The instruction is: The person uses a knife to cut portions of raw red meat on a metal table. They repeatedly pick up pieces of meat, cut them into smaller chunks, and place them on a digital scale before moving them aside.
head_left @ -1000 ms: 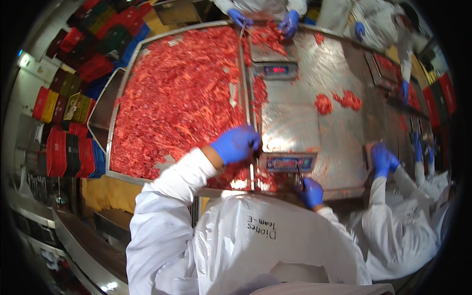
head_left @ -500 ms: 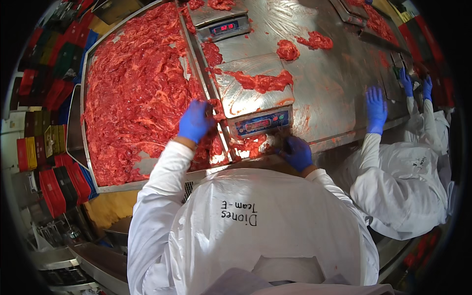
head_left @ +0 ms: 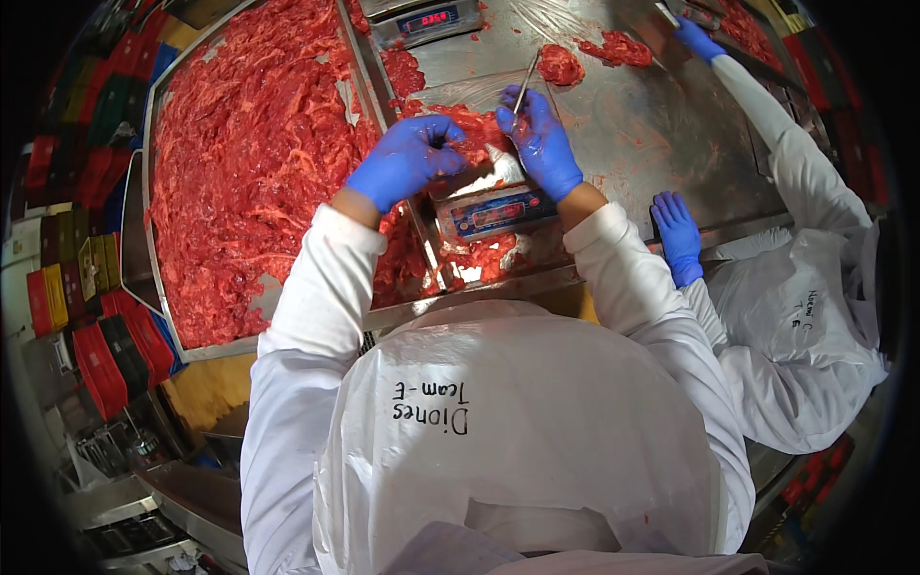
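Note:
My left hand (head_left: 407,161), in a blue glove, is over the left side of the near scale (head_left: 496,213). Its fingers are curled in a pinch at a piece of raw red meat (head_left: 470,144) on the scale's plate. Just right of it, my right hand (head_left: 544,151), also gloved in blue, grips a thin metal blade, apparently a knife (head_left: 524,84), pointing up and away. The knife's handle is hidden in the hand. A broad metal tray (head_left: 216,351) heaped with raw meat (head_left: 259,182) lies to the left of both hands.
A second scale (head_left: 426,19) stands farther back. Two portions of meat (head_left: 561,65) lie on the steel table (head_left: 652,134). At the right, a co-worker's hand (head_left: 678,238) rests near the table edge; the other reaches far back. Stacked crates (head_left: 101,369) stand left.
My left hand has moved right from the tray's edge to the scale. My right hand has risen from the near edge to the plate, with the blade now showing. The co-worker's arms have shifted.

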